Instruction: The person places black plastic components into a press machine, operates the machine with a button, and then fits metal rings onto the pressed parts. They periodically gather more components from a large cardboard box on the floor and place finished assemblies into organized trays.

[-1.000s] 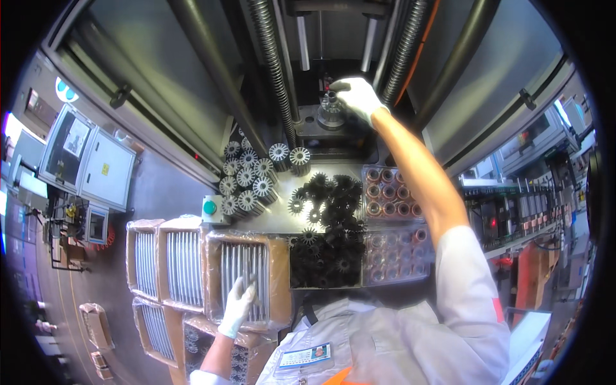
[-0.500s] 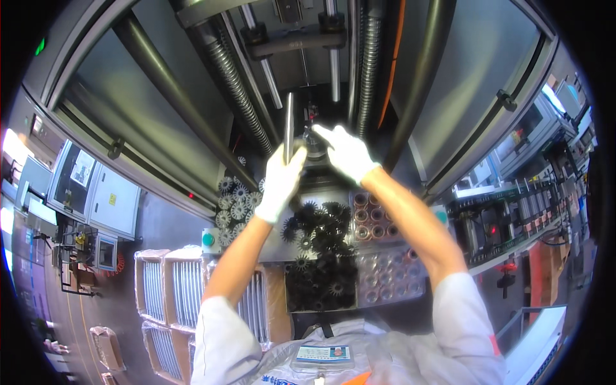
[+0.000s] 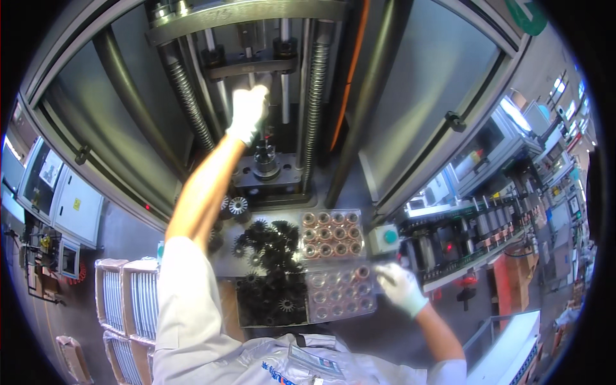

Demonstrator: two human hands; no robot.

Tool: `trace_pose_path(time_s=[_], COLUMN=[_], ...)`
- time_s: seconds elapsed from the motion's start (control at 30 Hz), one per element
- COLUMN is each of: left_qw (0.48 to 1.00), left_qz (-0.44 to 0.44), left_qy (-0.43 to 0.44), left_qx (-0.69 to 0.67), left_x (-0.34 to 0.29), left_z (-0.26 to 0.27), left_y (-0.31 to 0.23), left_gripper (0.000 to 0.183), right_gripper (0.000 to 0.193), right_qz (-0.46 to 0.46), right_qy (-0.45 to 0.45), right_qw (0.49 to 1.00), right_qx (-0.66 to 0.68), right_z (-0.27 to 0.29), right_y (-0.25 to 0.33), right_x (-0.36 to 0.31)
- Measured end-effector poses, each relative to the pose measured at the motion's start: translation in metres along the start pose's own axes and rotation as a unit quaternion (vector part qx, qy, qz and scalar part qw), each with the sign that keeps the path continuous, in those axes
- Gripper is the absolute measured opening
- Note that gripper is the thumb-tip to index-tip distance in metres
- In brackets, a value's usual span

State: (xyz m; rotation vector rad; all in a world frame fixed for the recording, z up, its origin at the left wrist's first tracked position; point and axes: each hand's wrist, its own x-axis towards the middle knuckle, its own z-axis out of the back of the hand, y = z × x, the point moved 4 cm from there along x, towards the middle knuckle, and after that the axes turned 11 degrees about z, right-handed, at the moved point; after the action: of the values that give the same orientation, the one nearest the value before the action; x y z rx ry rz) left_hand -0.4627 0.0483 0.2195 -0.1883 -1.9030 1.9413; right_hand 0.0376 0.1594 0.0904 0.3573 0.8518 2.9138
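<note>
My left hand (image 3: 249,115), in a white glove, is raised inside the press, closed around a metal shaft (image 3: 252,80) under the crosshead (image 3: 253,67). Most of the shaft is hidden by the glove. Below it, a round metal fixture (image 3: 265,162) stands on the press base. At the lower right, my gloved right hand (image 3: 402,290) reaches to the edge of a clear tray (image 3: 314,314), fingers a little apart and nothing visible in them. A copper-coloured ring (image 3: 362,273) sits in the tray's corner near those fingertips.
A second tray (image 3: 302,256) holds several copper-coloured rings. Dark toothed discs (image 3: 276,240) are heaped beside it, more in a bin (image 3: 266,308) in front. A green button box (image 3: 386,238) stands at the right. Press columns (image 3: 371,96) and door frames flank my arms.
My left hand has risen to the crosshead with the shaft. My right hand has left the fixture and come down to the clear tray. The view has shifted right.
</note>
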Motion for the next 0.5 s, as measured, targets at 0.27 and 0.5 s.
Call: trace_pose_path(time_s=[0.27, 0.5], left_qw=[0.984, 0.988], left_qz=[-0.077, -0.041], left_qy=[0.07, 0.087], left_qx=[0.142, 0.117], left_x=[-0.023, -0.222], left_z=[0.013, 0.046], left_y=[-0.045, -0.01], left_gripper=[0.044, 0.058], right_gripper=[0.022, 0.039], right_qz=[-0.027, 0.053], right_qy=[-0.135, -0.33], right_qw=[0.987, 0.932], right_qx=[0.082, -0.139], right_z=[0.032, 0.06], right_y=[-0.032, -0.037], right_x=[0.024, 0.071])
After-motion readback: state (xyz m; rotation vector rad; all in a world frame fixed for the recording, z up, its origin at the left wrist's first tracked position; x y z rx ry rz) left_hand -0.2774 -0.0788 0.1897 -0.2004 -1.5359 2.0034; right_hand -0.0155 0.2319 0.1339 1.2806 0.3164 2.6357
